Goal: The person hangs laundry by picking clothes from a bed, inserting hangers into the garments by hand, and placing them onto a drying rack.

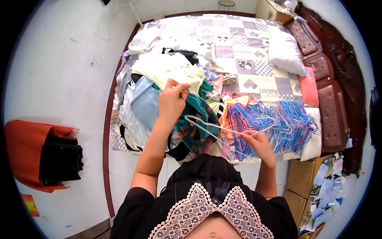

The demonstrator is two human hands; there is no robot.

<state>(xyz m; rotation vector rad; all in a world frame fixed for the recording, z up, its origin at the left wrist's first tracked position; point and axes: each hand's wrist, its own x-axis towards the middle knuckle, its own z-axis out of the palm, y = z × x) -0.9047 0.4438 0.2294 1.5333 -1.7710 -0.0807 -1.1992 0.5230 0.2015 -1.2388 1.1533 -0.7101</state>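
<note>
My left hand (pixel 172 100) is closed on the edge of a dark green garment with orange patterning (pixel 197 123), which hangs below it in front of my body. Pinched in my right hand (pixel 258 144) is a white clothes hanger (pixel 213 134), its long end pointing left across the front of the garment. Whether the hanger touches the cloth I cannot tell. Just behind my right hand lies a dense row of blue, purple and pink hangers (pixel 278 123). Beyond my left hand spreads a heap of clothes, with a pale yellow piece (pixel 167 69) and a light blue one (pixel 145 103) on top.
The bed has a panda-and-check sheet (pixel 238 44), a white pillow (pixel 284 51) and a brown padded headboard (pixel 332 111). At lower right stands a wooden cabinet (pixel 298 179) beside papers (pixel 324 187). Orange (pixel 24 147) and black cloth (pixel 59 159) are at far left.
</note>
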